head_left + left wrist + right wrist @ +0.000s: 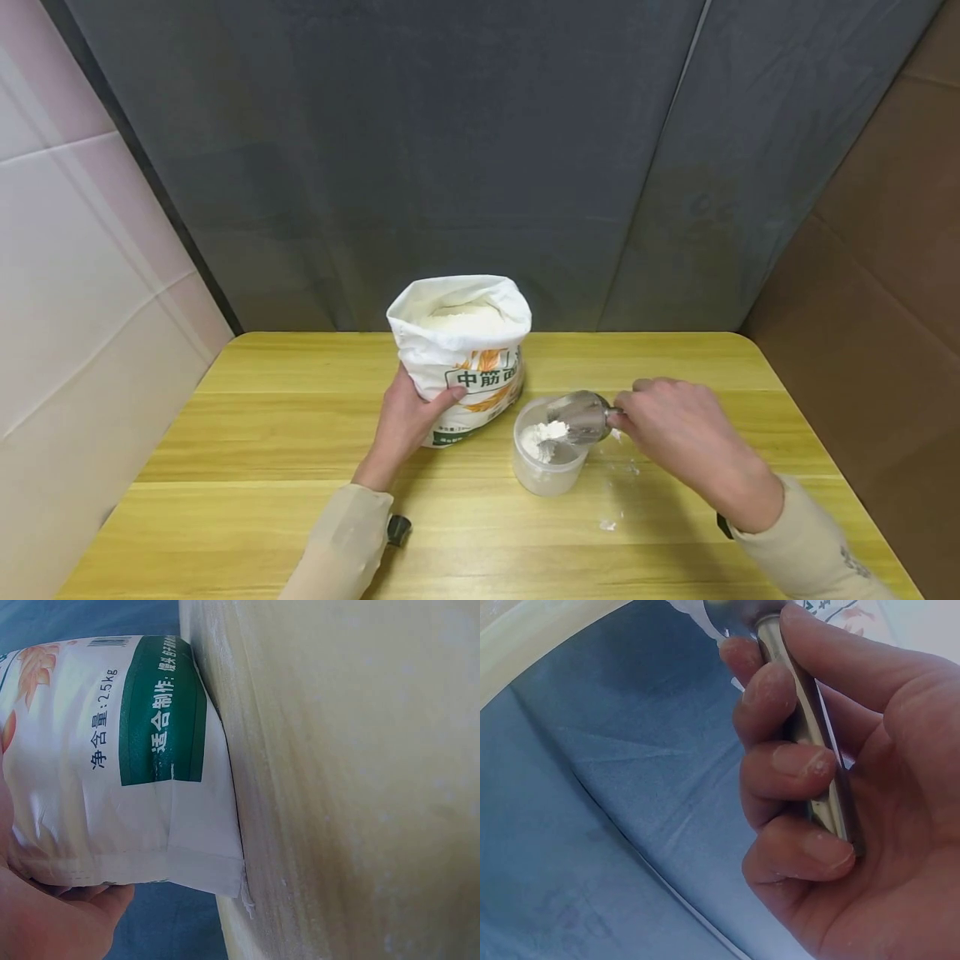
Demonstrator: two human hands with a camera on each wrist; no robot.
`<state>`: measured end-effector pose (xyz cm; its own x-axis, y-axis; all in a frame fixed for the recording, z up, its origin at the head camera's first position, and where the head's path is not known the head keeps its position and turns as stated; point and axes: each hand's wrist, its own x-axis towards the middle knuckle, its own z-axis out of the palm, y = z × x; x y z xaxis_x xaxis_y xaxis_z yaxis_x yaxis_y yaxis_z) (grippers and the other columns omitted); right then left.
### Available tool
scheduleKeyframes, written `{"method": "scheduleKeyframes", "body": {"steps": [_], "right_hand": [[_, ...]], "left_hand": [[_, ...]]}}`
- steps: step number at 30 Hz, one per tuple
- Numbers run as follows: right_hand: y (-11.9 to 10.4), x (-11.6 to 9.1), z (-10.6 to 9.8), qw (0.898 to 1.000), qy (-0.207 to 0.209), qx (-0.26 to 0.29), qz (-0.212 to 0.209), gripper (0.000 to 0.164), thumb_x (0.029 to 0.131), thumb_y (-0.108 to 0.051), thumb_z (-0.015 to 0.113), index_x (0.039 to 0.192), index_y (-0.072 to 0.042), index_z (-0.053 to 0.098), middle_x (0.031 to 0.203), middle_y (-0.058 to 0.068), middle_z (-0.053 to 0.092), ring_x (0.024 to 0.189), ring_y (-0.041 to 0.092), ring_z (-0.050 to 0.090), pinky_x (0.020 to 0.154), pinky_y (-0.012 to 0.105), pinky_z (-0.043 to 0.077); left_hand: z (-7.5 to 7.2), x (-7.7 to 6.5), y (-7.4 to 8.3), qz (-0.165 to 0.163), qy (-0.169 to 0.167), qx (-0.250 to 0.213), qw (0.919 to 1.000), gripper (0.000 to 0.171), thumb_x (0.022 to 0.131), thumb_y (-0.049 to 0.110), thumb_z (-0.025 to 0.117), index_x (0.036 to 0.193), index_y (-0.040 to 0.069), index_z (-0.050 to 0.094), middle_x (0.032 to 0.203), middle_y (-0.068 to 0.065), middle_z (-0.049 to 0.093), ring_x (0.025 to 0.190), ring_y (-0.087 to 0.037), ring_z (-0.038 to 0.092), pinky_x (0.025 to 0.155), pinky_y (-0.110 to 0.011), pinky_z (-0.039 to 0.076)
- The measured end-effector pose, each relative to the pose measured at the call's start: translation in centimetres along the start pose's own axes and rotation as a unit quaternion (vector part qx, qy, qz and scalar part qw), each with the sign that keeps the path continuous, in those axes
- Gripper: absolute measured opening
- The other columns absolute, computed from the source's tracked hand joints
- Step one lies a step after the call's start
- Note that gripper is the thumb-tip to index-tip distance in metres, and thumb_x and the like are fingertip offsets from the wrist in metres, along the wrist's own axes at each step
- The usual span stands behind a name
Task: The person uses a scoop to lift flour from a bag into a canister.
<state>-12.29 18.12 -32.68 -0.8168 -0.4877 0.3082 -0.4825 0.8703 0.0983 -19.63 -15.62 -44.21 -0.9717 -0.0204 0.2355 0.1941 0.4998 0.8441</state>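
A white flour bag (427, 358) with green and orange print stands with its top wide, flour (468, 317) visible inside. My left hand (408, 421) grips its lower left side, the thumb across the front; the left wrist view shows the bag (112, 817) with fingers curled under its edge. My right hand (678, 425) holds a metal scoop (585, 414) by its handle (806, 727), fingers wrapped round it and dusted white. The scoop's bowl is tilted over a translucent plastic tub (551, 479), which has white flour in it. The scoop hides part of the tub's rim.
Small spills of flour (607, 525) lie on the wooden table (247, 467) right of the tub. A dark grey curtain (420, 150) hangs behind the table. Pale panels (90, 275) stand at the left, a brown one (885, 250) at the right.
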Motion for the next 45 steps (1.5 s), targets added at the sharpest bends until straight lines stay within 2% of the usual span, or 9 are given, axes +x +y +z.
{"method": "scheduleKeyframes", "body": {"steps": [7,15,20,26,30,35,41,45], "right_hand": [[-0.1,0.1,0.2,1.0,0.013,-0.007,0.002,0.036,0.084,-0.024,0.087,0.064,-0.019,0.057,0.06,-0.007,0.041,0.05,0.014,0.042,0.038,0.034,0.036],[0.9,-0.4,0.5,1.0,0.02,0.021,0.007,0.035,0.084,-0.026,0.087,0.066,-0.021,0.058,0.06,-0.01,0.041,0.051,0.012,0.044,0.04,0.034,0.037],[1.5,-0.9,0.6,0.999,-0.001,0.045,0.015,0.032,0.088,-0.028,0.084,0.069,-0.023,0.059,0.061,-0.012,0.042,0.053,0.007,0.04,0.043,0.03,0.035],[2.3,-1.6,0.7,0.995,-0.037,0.083,0.044,0.016,0.093,-0.033,0.078,0.084,-0.021,0.072,0.07,-0.014,0.057,0.058,0.004,0.047,0.049,0.032,0.042],[2.9,-2.1,0.4,0.991,-0.05,0.109,0.062,0.014,0.096,-0.032,0.074,0.089,-0.019,0.072,0.073,-0.014,0.058,0.06,0.006,0.047,0.053,0.031,0.042],[3.6,-2.1,-0.1,0.989,-0.02,0.127,0.072,0.015,0.099,-0.03,0.071,0.094,-0.016,0.073,0.074,-0.013,0.059,0.062,0.007,0.047,0.056,0.032,0.042],[3.5,-1.5,-0.3,0.986,0.035,0.139,0.088,0.018,0.102,-0.03,0.067,0.092,-0.016,0.07,0.064,-0.011,0.044,0.057,0.01,0.042,0.052,0.03,0.035],[3.3,-1.1,-0.3,0.982,0.072,0.15,0.091,0.015,0.102,-0.028,0.067,0.093,-0.016,0.07,0.064,-0.011,0.042,0.057,0.01,0.04,0.051,0.029,0.032]], "left_hand": [[0.0,0.0,0.0,-0.001,-0.002,-0.005,1.0,0.081,0.082,0.029,0.09,0.144,0.007,0.042,0.129,-0.018,0.064,0.12,-0.037,0.061,0.105,-0.055,0.048],[0.0,0.0,0.1,-0.002,-0.003,-0.005,1.0,0.081,0.083,0.028,0.09,0.145,0.007,0.041,0.129,-0.018,0.064,0.12,-0.037,0.061,0.105,-0.055,0.047],[-0.1,0.0,0.1,-0.003,-0.002,-0.003,1.0,0.082,0.083,0.029,0.09,0.145,0.007,0.041,0.13,-0.019,0.064,0.121,-0.037,0.061,0.106,-0.054,0.047],[-0.1,0.0,0.1,-0.005,-0.004,-0.003,1.0,0.083,0.083,0.03,0.089,0.146,0.008,0.04,0.131,-0.018,0.063,0.122,-0.037,0.06,0.107,-0.055,0.047],[-0.1,-0.1,0.1,-0.004,-0.006,-0.005,1.0,0.083,0.083,0.029,0.089,0.147,0.008,0.04,0.132,-0.018,0.063,0.122,-0.037,0.06,0.106,-0.055,0.047],[0.0,-0.1,0.0,-0.005,-0.003,-0.001,1.0,0.083,0.083,0.029,0.089,0.147,0.008,0.039,0.131,-0.019,0.063,0.121,-0.037,0.06,0.106,-0.056,0.047],[0.0,-0.1,0.0,-0.003,-0.004,-0.005,1.0,0.083,0.084,0.029,0.089,0.147,0.008,0.039,0.131,-0.019,0.063,0.122,-0.037,0.06,0.107,-0.056,0.046],[0.0,0.0,0.0,0.002,-0.005,-0.007,1.0,0.083,0.083,0.029,0.089,0.146,0.008,0.04,0.131,-0.018,0.063,0.122,-0.037,0.06,0.107,-0.055,0.046]]}}
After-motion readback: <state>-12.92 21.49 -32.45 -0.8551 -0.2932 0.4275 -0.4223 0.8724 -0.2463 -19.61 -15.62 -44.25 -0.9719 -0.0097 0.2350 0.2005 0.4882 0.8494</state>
